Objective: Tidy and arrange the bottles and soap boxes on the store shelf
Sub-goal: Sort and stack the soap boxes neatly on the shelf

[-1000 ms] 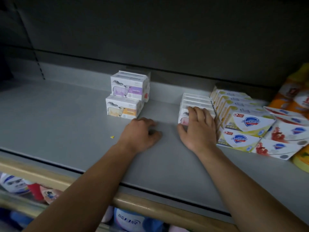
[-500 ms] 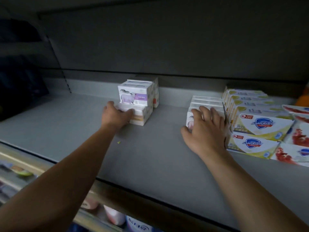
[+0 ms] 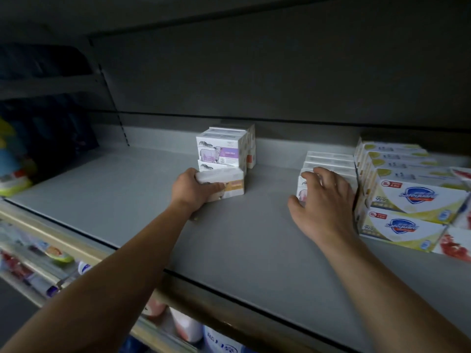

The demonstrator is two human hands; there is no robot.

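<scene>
On the grey shelf [image 3: 142, 200] my left hand [image 3: 192, 191] grips a white soap box with an orange label [image 3: 230, 186], pulled slightly forward of a small stack of white boxes with a purple sheep label [image 3: 220, 151]. My right hand [image 3: 322, 202] rests with spread fingers on the front of a row of white soap boxes [image 3: 328, 160] to the right. Beside that row stand stacked white and yellow Safeguard boxes [image 3: 413, 197].
Red-printed soap boxes [image 3: 456, 247] lie at the far right edge. Dark packages and a yellow-green item [image 3: 12, 184] sit at the shelf's left end. Below the shelf's front lip [image 3: 204, 296], lower shelves hold bottles and packets [image 3: 186, 327].
My left hand moved from the bare shelf up to the left stack and took hold of the orange-label box, drawing it forward. My right hand stayed on the row of white boxes.
</scene>
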